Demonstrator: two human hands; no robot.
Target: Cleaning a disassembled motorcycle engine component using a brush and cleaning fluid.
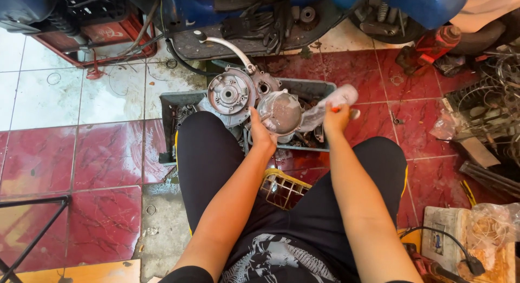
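My left hand (260, 132) grips the edge of a round grey metal engine cover (280, 113), held over a dark grey plastic tray (314, 88). My right hand (336, 118) holds a blurred pale brush or bottle-like tool (331, 102) with an orange handle, its end against the cover. Beside the cover, a larger aluminium engine casing (230, 93) with a curved white lever (230, 49) stands in the tray. My knees in black trousers flank the tray.
A blue motorbike (271, 12) stands behind the tray. A red crate (103, 36) is at the back left, a red jack (430, 47) and wire clutter at the right. A yellow basket (281, 188) lies between my legs. Wet red and white floor tiles (81, 153) spread left.
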